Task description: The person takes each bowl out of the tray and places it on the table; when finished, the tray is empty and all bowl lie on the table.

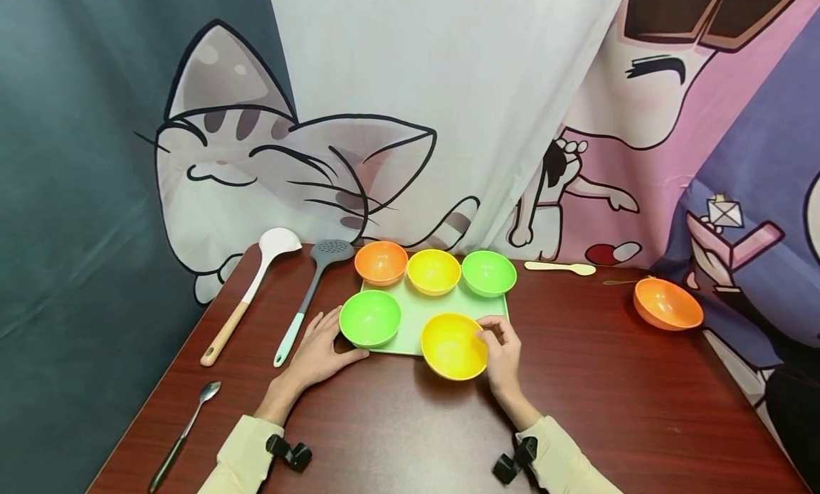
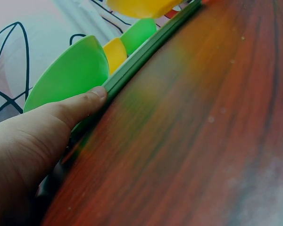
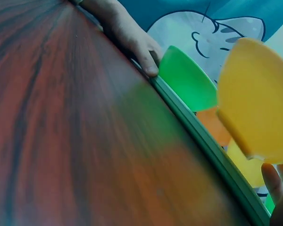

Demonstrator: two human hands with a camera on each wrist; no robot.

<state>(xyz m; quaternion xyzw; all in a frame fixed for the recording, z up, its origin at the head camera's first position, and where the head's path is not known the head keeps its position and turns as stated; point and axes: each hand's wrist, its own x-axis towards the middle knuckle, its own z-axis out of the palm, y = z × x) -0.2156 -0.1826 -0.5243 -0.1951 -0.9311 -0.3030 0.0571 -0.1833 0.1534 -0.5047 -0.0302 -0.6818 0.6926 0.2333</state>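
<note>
On the table point(image 1: 576, 408), near its back edge: a tray point(image 1: 419, 316) carrying five bowls. Along the tray's back edge, three bowls point(image 1: 433, 271) in a row; at its front left corner, one bowl point(image 1: 370, 318); at its front edge, overhanging, another bowl point(image 1: 452, 346). Left of the tray, a skimmer point(image 1: 312, 295), then a ladle point(image 1: 246, 295); by the table's front left corner, a spoon point(image 1: 184, 434). Toward the back right corner, a small spoon point(image 1: 560, 267) and a lone bowl point(image 1: 668, 304).
</note>
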